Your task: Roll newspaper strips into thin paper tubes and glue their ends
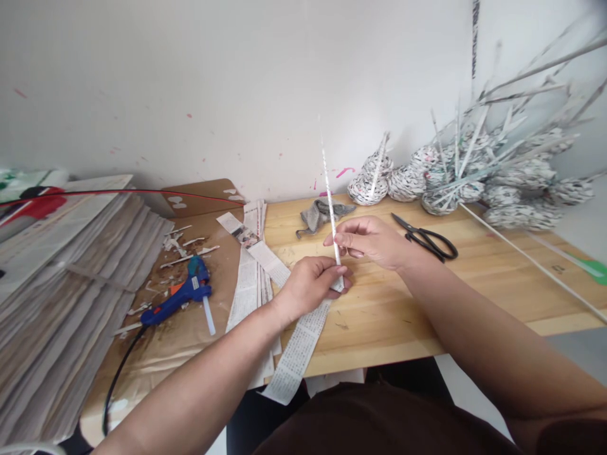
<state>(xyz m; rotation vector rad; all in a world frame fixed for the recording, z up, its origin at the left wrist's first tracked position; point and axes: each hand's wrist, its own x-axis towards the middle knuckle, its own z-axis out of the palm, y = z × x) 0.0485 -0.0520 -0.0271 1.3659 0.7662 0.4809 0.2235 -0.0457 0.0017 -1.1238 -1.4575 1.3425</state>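
A thin rolled newspaper stick (327,183) stands nearly upright between my hands, its tip reaching up in front of the wall. My left hand (313,278) pinches its lower end, thumb pressed against the paper. Above and to the right, my right hand (365,241) has its thumb and fingers closed round the stick's shaft. From under my left hand a printed newspaper strip (301,347) slants down over the table's front edge. Another strip (269,262) runs from the paper pile to my left hand.
A wooden table (379,328) carries black scissors (427,240), a grey rag (320,215) and a stack of newspaper strips (246,287). Left are a blue glue gun (177,297) and a tall newspaper stack (71,303). Woven paper shapes (374,177) line the wall, several with long sticks jutting out.
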